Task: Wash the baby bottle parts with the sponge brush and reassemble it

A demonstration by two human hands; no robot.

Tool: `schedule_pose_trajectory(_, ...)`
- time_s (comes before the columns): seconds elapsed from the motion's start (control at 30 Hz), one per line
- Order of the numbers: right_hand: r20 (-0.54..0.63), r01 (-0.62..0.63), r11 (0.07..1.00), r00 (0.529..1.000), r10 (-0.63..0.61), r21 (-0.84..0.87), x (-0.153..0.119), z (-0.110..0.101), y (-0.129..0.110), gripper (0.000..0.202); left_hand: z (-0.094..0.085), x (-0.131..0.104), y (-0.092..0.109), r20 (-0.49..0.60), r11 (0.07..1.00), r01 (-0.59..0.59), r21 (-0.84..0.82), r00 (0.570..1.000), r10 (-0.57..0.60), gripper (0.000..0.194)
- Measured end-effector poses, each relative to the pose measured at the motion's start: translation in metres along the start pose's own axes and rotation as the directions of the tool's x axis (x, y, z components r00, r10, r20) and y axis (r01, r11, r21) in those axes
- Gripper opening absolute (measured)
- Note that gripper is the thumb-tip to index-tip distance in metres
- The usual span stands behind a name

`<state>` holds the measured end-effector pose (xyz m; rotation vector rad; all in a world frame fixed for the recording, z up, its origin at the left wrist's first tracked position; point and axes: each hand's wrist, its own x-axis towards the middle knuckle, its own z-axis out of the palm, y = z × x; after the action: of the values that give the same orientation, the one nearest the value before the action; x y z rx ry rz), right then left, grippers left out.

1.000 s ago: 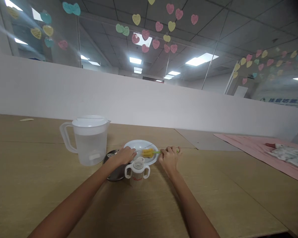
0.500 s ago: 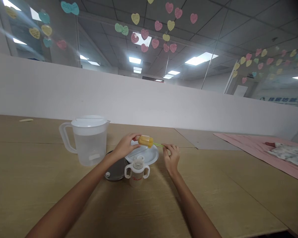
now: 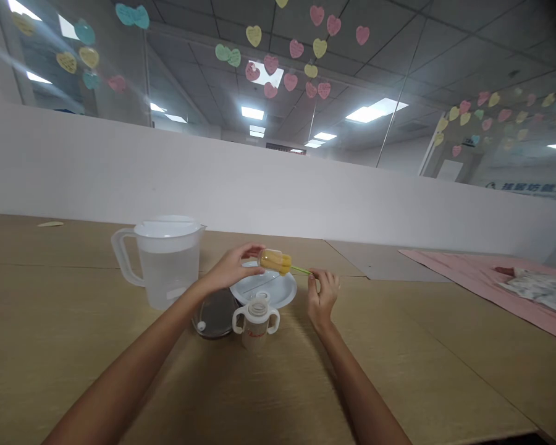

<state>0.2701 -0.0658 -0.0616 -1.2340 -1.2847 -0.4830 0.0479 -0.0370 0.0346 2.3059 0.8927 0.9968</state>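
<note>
Looked moderately dim, with cool white light from ceiling panels [image 3: 377,111] showing in the glass [image 3: 189,74]. Burned out to white at the panels and flared into hazy diagonal streaks at upper left. Spread evenly over the white wall [image 3: 259,191] and cast soft shadows on the table [image 3: 426,358] between the forearms [image 3: 354,377]. Darkened at the top right corner and stretched towards the edges. Blurred the lettering [image 3: 528,187] at far right and softened detail on the yellow brush head [image 3: 285,264].

Tan table [image 3: 398,358], lidded pitcher [image 3: 169,269], bottle [image 3: 256,329] (two-handled), cloth [image 3: 467,267]
</note>
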Motion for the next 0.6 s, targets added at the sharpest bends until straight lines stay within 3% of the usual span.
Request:
schedule_pose_trajectory(0.13, 0.014, -0.029, 0.998, 0.999, 0.03, -0.05, 0.001, 0.001, 0.002, 0.024, -0.026, -0.005, 0.005, -0.101, 0.936, 0.001, 0.352, 0.994, 0.037, 0.047)
schedule_pose_trajectory(0.2, 0.032, -0.032, 0.996, 0.999, 0.035, -0.084, 0.001, 0.002, 0.003, 0.024, -0.039, -0.009, 0.004, -0.079, 0.805, 0.07, 0.589, 0.996, -0.029, 0.044)
schedule_pose_trajectory(0.27, 0.049, -0.028, 0.994, 0.998, 0.033, -0.108, 0.001, 0.002, 0.004, 0.024, -0.045, -0.012, -0.003, -0.042, 0.645, 0.146, 0.75, 0.984, -0.174, 0.044)
schedule_pose_trajectory(0.37, 0.06, -0.009, 0.992, 0.998, 0.016, -0.123, -0.001, 0.003, 0.005, 0.024, -0.045, -0.013, -0.019, 0.015, 0.537, 0.188, 0.822, 0.936, -0.35, 0.044)
schedule_pose_trajectory(0.6, 0.097, 0.045, 0.987, 0.995, -0.03, -0.154, -0.003, 0.005, 0.007, 0.023, -0.026, -0.011, -0.049, 0.102, 0.558, 0.169, 0.812, 0.901, -0.421, 0.035)
